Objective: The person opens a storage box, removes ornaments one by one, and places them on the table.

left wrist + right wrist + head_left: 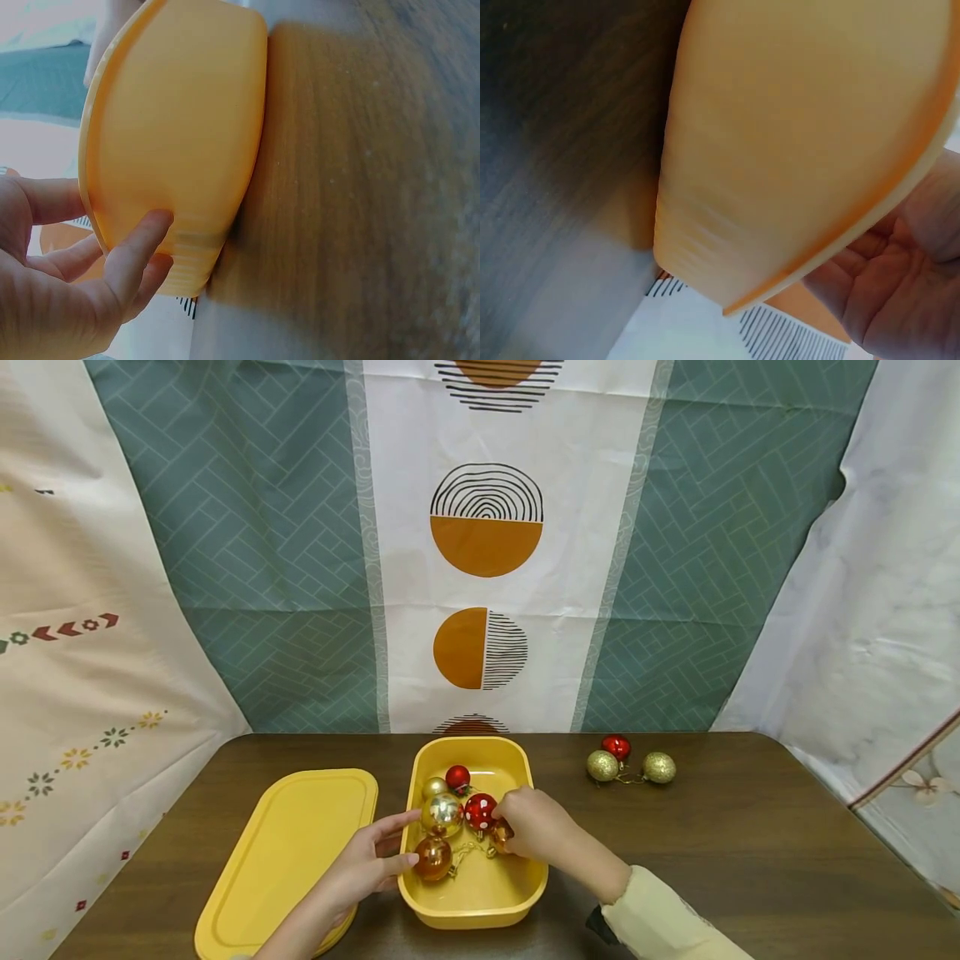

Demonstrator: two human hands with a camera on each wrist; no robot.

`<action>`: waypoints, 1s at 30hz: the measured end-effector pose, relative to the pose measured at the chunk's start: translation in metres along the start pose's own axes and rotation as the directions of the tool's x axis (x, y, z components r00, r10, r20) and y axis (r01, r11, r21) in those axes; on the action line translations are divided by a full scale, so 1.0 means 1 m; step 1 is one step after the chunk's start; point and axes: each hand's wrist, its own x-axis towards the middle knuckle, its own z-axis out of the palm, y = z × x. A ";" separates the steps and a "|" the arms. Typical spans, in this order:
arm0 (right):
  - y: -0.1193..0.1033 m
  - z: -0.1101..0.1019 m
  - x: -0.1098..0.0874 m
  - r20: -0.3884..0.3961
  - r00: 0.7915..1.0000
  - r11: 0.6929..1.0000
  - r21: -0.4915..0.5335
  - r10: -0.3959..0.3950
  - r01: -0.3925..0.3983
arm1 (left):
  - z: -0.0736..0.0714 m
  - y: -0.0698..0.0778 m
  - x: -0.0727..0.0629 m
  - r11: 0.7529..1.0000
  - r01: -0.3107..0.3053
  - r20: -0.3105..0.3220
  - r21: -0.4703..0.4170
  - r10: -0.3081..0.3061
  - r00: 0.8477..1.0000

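Behind everything hangs a teal-and-white fabric backdrop (pixel 300 527) printed with orange half-circles and black lines. Below it spreads a dark wood-grain table (pixel 720 843). Near its middle sits a yellow rectangular plastic bin (pixel 487 893), upright and lidless. Left of it lies a flat yellow lid (pixel 300 852), partly under the person's left forearm.

The left hand (pixel 367 864) straddles the bin's near-left rim, partly open, with bent fingers holding the wall from inside and outside. Opposite, the right hand (pixel 536 827), below a pale yellow sleeve (pixel 675 910), reaches over the right rim, its fingers curled closely around a copper bauble (pixel 502 836) inside; the wall hides the fingertips from the right wrist view.

Largest of the ornaments in the bin is a mirror-gold bauble (pixel 442 814), followed by a shiny orange bauble (pixel 433 858) by the left thumb. A white-dotted red bauble (pixel 480 811) lies next to the right fingers. On the table at back right, two glittery gold baubles (pixel 659 767) flank a glossy red bauble (pixel 616 747). Smallest are a plain red ball (pixel 457 777) and a little gold ball (pixel 434 787), side by side toward the bin's far end.
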 end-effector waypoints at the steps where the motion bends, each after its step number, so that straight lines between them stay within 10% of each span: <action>1: 0.000 -0.001 -0.001 -0.009 1.000 1.000 0.010 -0.003 0.003 | 0.000 0.000 0.000 1.000 -0.001 0.002 -0.002 0.001 1.000; 16: 0.015 -0.021 -0.031 -0.255 0.965 0.977 0.182 -0.060 0.109 | 0.003 0.001 0.002 1.000 -0.006 -0.001 -0.008 0.006 1.000; 30: 0.060 -0.034 -0.060 -0.355 0.933 0.974 0.223 0.051 0.031 | 0.006 0.003 0.002 1.000 0.017 -0.040 0.003 -0.017 0.999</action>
